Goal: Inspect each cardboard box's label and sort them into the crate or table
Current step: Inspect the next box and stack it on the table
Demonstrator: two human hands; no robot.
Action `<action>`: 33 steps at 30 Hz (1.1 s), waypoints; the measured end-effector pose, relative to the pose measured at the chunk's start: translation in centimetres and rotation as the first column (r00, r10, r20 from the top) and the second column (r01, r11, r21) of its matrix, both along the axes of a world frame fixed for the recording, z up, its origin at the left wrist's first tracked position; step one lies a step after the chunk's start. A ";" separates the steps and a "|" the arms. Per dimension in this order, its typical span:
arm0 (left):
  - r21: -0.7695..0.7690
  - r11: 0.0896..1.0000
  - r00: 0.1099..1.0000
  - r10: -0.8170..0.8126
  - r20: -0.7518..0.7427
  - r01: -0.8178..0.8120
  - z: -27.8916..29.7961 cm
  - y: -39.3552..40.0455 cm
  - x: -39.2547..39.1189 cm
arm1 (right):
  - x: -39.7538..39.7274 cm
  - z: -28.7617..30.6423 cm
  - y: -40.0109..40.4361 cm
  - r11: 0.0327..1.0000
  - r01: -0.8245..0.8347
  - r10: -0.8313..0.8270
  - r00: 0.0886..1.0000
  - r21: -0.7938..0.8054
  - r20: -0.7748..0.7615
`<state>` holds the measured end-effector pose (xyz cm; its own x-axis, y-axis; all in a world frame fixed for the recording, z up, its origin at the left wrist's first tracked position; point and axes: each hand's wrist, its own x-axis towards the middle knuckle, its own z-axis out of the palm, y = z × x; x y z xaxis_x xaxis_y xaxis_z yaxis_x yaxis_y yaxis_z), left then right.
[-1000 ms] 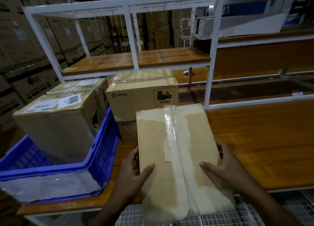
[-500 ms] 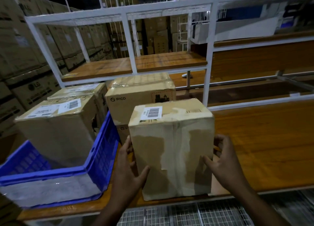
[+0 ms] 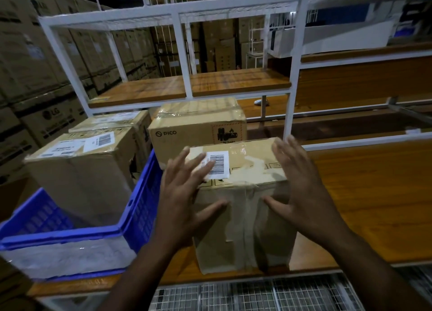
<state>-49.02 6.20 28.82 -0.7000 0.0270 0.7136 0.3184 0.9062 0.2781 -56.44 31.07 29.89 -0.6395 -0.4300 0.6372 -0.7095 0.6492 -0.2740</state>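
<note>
A taped cardboard box (image 3: 243, 217) stands upright near the front edge of the wooden table (image 3: 374, 193), with a white barcode label (image 3: 218, 164) on its top. My left hand (image 3: 184, 193) hovers over the box's left top corner, fingers spread, holding nothing. Over the right side of the box my right hand (image 3: 301, 189) is spread open too, a little blurred. A blue crate (image 3: 140, 207) sits to the left and holds a labelled cardboard box (image 3: 79, 170), with another box (image 3: 112, 123) behind it.
A PICO box (image 3: 196, 128) rests on a lower box directly behind the one in front. White shelf posts (image 3: 294, 76) rise behind the table. Stacked warehouse cartons (image 3: 28, 65) fill the left. A wire grid (image 3: 257, 294) lies below the table's front edge.
The box was tipped from lying towards me to standing upright on the table. Both hands have let go of its sides and lifted, spread open, above its top.
</note>
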 end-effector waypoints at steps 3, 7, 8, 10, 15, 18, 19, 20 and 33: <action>-0.173 0.985 0.999 -0.009 0.052 0.018 1.3 0.3 -0.6 | -0.3 0.6 -0.2 0.985 -0.045 0.051 0.998 0.168 -0.027; -0.185 0.983 0.995 0.013 0.095 0.005 1.2 0.4 -1.0 | -0.3 0.3 -0.4 0.982 -0.014 0.023 0.999 0.188 -0.045; -0.182 0.983 0.996 0.011 0.091 0.006 1.0 0.4 -1.1 | -0.2 0.2 -0.5 0.983 -0.010 0.019 0.999 0.185 -0.050; -0.183 0.983 0.996 0.007 0.089 0.009 0.9 0.3 -1.1 | -0.2 0.2 -0.7 0.983 -0.004 0.016 0.998 0.183 -0.066; -0.181 0.983 0.996 -0.008 0.088 0.024 0.7 0.1 -1.3 | -0.4 0.0 -0.7 0.983 -0.013 0.024 0.998 0.183 -0.055; -0.158 0.987 0.997 -0.021 0.069 0.032 0.6 0.0 -1.2 | -0.4 -0.1 -0.6 0.982 -0.016 0.027 0.998 0.186 -0.054; -0.147 0.989 0.997 -0.027 0.065 0.036 0.7 0.0 -1.2 | -0.5 0.0 -0.6 0.983 -0.018 0.027 0.999 0.185 -0.047; -0.134 0.990 0.997 -0.034 0.068 0.043 0.8 0.1 -1.2 | -0.6 0.0 -0.7 0.983 -0.019 0.028 0.998 0.181 -0.048; 0.373 0.928 0.968 -0.087 0.233 -0.006 -0.4 -2.6 -0.4 | 2.0 -15.1 2.2 0.882 0.261 0.167 0.606 -0.392 0.778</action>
<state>-49.43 3.62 28.42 -0.8558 -0.1726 0.4876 0.2336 0.7122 0.6620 -54.40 33.31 14.75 -0.9785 -0.2056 -0.0161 -0.0547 0.3340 -0.9410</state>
